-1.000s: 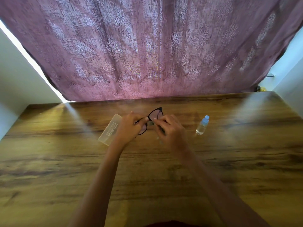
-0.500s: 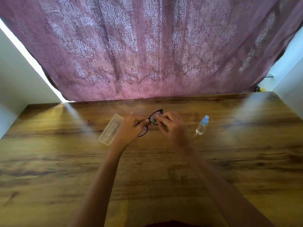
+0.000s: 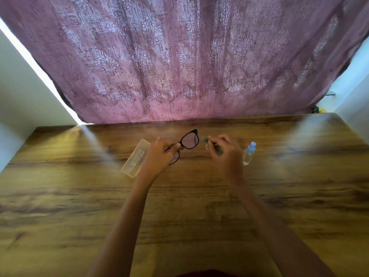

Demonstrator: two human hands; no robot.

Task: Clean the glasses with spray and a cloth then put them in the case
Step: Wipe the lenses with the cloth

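**A:** Where are the glasses?

**B:** The black-framed glasses (image 3: 188,141) are held above the wooden surface (image 3: 199,206), toward its far middle. The left hand (image 3: 159,154) has its fingers clamped on the frame near the bridge, with one lens standing clear to the right and the other partly hidden behind that hand. The right hand (image 3: 225,152) is just beside the clear lens, not touching it, with its fingers pinched shut on a small greyish cloth (image 3: 212,145).

**A:** How should the wiping go?

**B:** My judgement: keep the left grip on the frame, never on the lens, and press the lens between cloth-covered fingers from both faces. Use light circles; the frame looks thin and could twist at the bridge.

**A:** What lies around them?

**B:** A translucent case (image 3: 136,158) lies on the surface just left of the left hand, its lid seemingly closed. A small clear spray bottle (image 3: 248,153) with a pale blue cap stands upright just right of the right hand, close enough that a wide right-hand sweep could topple it.

**A:** And room to move?

**B:** The near half of the surface is bare apart from the forearms. The far edge meets a purple patterned curtain (image 3: 179,66) just beyond the glasses, so room is tighter there. Left and right edges are well apart from the hands.
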